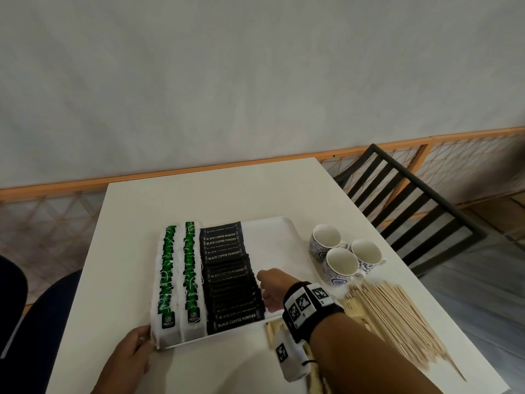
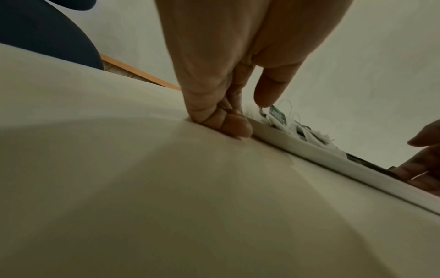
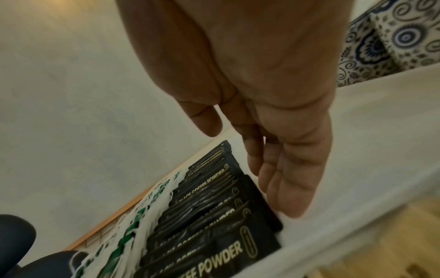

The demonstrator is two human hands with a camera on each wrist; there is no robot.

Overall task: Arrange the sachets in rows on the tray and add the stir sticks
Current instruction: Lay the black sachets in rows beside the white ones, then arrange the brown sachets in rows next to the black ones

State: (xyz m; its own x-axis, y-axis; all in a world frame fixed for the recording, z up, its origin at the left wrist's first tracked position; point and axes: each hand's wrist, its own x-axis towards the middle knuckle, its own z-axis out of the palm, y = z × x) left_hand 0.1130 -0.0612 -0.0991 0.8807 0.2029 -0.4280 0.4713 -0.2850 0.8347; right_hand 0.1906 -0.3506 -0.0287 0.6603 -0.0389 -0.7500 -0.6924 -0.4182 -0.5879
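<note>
While the shallow white rectangular plastic tray [image 1: 287, 231] sits mid-desk, it already carries two rows of green-and-white tea sachets [image 1: 177, 277] and one row of black coffee-powder sachets [image 1: 231, 277], each row running from 6 toward 12 o'clock. The right hand [image 1: 272, 288] rests on the tray's bare strip at 3 o'clock of the black row, fingers straight and together, their edge against the row's right flank in the right wrist view; it holds nothing. The left hand [image 1: 133, 354] sits at the tray's 7 o'clock corner, fingers curled against the rim with the thumb above it, steadying the tray. The pale wooden stir sticks [image 1: 397, 317] lie in a loose fan on the white desk [image 1: 176, 194] at 4 o'clock of the tray, long axes angled roughly 10 to 4 o'clock. Judgement: the right hand is clearly nearer the sticks, and tan paper sachets [image 1: 277, 328] remain unplaced beneath that wrist.
</note>
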